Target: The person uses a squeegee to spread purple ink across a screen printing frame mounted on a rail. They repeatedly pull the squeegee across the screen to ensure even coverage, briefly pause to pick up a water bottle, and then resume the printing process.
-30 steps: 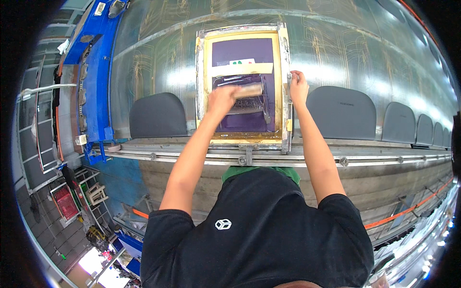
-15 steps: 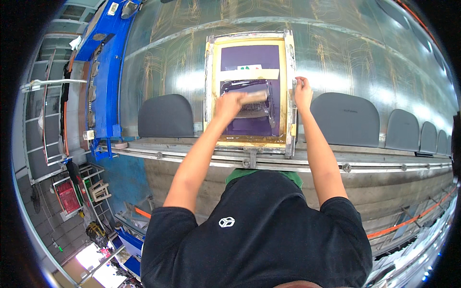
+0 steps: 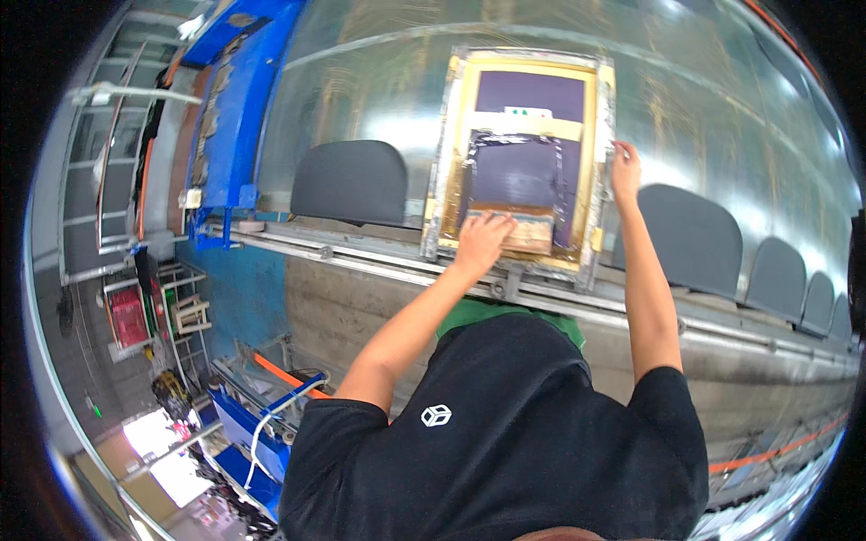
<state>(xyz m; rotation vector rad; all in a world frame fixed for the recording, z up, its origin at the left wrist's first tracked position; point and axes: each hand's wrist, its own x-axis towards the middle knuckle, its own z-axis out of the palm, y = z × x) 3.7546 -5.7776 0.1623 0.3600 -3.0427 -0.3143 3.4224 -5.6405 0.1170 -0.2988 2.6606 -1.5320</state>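
A screen printing frame (image 3: 603,135) lies on the long metal table in front of me, with purple mesh (image 3: 516,173) stretched inside its yellowed border. My left hand (image 3: 483,243) is closed over the wooden handle of a squeegee (image 3: 530,233), which sits across the mesh at the near end. Dark wet ink shines in streaks along the sides and far edge of the squeegee's path. At the frame's right side, my right hand (image 3: 626,171) has its fingers curled against the outer edge. A pale strip of tape (image 3: 552,129) crosses the mesh toward its far part.
Dark grey rounded panels lie along the table's near edge, one (image 3: 350,182) left of the frame and one (image 3: 690,239) right, with smaller-looking ones beyond. A metal rail (image 3: 370,260) runs along that edge. A blue machine (image 3: 236,108) stands at the left.
My left hand has drawn the squeegee toward me, from mid-mesh to the near end. My right hand stays beside the frame's right edge. The whole view has shifted and tilted slightly.
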